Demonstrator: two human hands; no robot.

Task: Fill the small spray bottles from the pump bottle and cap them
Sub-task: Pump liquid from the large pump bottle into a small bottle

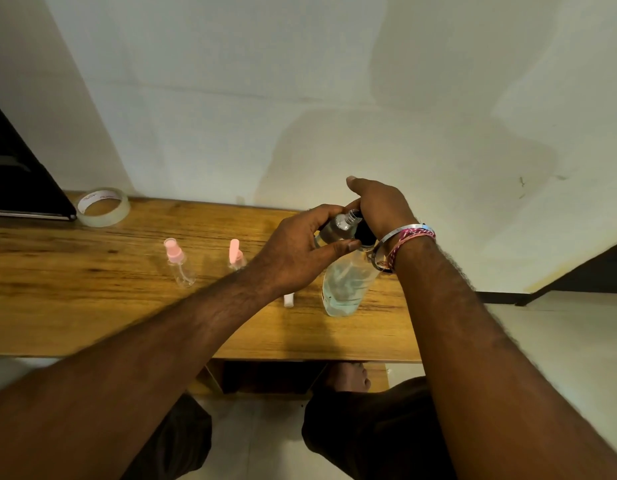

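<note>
My left hand grips a small uncapped clear spray bottle, tilted with its threaded neck toward the pump head. My right hand covers the black pump top of the tall clear pump bottle, which stands on the wooden table and holds clear liquid. Two more small clear bottles stand to the left: one with a pink spray head, one with a pink cap. A small white cap lies by the pump bottle's base.
A roll of clear tape lies at the table's back left, next to a dark flat object. The white wall rises right behind the table. The table's right edge ends just past the pump bottle.
</note>
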